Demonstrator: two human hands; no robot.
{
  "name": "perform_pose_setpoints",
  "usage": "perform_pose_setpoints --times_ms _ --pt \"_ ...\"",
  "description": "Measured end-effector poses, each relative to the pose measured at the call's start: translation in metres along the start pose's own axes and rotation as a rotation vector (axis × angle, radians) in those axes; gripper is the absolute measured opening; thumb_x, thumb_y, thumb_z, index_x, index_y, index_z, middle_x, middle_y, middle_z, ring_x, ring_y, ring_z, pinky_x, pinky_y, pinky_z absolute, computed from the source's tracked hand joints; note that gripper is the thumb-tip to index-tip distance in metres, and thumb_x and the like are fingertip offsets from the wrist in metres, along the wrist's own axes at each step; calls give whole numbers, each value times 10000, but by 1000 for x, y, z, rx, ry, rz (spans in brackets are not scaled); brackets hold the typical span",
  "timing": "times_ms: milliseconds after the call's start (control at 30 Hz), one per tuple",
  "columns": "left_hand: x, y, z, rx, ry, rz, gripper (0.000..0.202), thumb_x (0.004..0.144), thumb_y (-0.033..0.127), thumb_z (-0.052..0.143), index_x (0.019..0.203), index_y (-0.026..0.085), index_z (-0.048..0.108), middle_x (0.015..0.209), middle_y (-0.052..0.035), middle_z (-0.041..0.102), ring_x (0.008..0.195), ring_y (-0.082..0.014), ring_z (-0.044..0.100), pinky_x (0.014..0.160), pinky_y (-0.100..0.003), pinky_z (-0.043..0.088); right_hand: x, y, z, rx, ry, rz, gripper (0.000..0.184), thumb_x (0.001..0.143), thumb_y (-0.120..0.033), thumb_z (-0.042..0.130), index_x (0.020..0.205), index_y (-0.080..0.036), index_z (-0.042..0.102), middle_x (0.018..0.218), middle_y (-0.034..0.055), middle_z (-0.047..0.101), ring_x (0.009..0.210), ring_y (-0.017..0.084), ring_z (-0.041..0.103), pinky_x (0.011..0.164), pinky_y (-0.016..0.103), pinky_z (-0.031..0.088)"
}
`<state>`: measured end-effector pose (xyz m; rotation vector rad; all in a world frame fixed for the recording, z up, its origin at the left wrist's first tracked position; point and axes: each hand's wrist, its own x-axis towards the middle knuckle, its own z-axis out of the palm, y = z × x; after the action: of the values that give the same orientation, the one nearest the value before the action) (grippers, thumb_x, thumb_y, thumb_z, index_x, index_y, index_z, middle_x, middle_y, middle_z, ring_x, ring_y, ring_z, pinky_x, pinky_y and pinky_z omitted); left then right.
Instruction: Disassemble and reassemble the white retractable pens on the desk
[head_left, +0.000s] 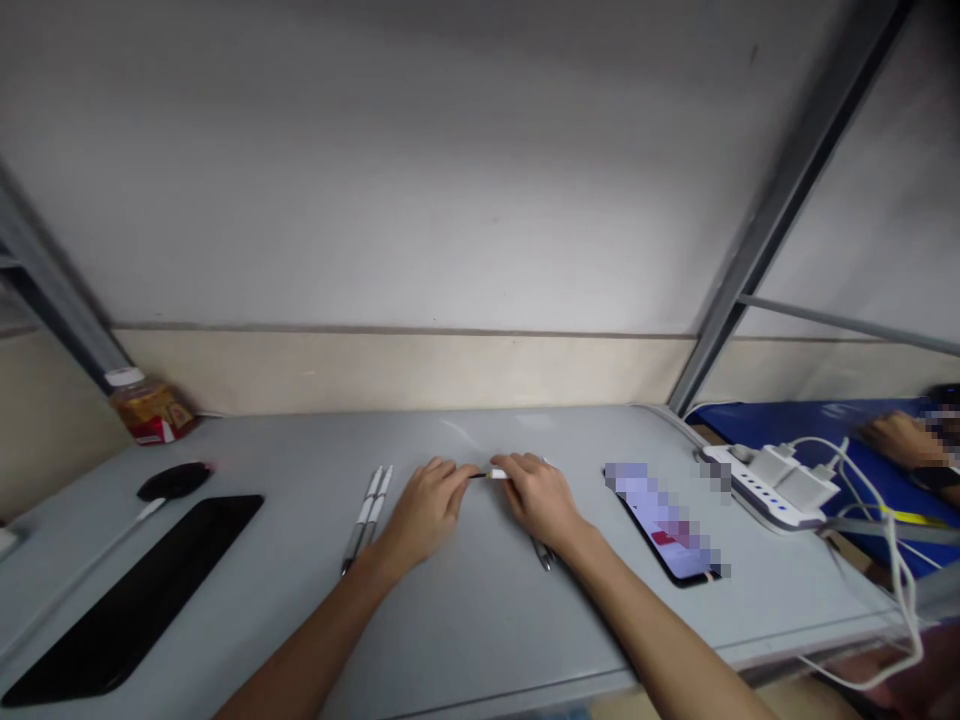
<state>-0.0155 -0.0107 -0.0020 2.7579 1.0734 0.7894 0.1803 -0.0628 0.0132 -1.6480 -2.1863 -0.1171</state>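
My left hand (pixel 429 505) and my right hand (pixel 538 495) meet over the middle of the grey table (pixel 465 610), fingers curled. Between them they pinch a thin pen part (pixel 491 474), dark on the left end and white on the right end. Two white and silver pens (pixel 367 518) lie side by side just left of my left hand. Another pen (pixel 543 555) lies partly hidden under my right wrist.
A black keyboard-like slab (pixel 127 600) and a black mouse (pixel 174 481) lie at the left, a jar (pixel 150 407) in the back left corner. A phone (pixel 667 525) lies right of my hands. A white power strip (pixel 772 485) with cables sits at right; another person's hand (pixel 904 440) beyond.
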Motion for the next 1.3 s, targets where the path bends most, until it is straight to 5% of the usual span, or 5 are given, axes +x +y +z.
perform_pose_setpoints --times_ms 200,433,1300 --pt "-1 -7 -9 100 35 -58 312 954 214 346 1103 244 618 879 -52 653 866 -204 553 789 -351 419 0 4 -2 -99 -27 170 241 967 -352 374 994 -232 582 932 43 634 755 177 611 592 275 350" --pt "-5 -4 -8 45 -4 -13 309 963 232 340 1106 234 613 964 -57 654 926 -200 555 833 -349 427 -3 -7 -4 -140 -56 106 366 965 -491 323 1081 -257 579 1020 73 597 784 197 624 621 288 387" --pt "-4 -7 0 7 -38 -47 330 974 258 316 1113 238 614 932 -58 649 921 -205 558 841 -362 433 0 4 0 -110 -90 134 399 971 -505 272 1146 -278 549 1029 66 579 822 195 603 676 289 384"
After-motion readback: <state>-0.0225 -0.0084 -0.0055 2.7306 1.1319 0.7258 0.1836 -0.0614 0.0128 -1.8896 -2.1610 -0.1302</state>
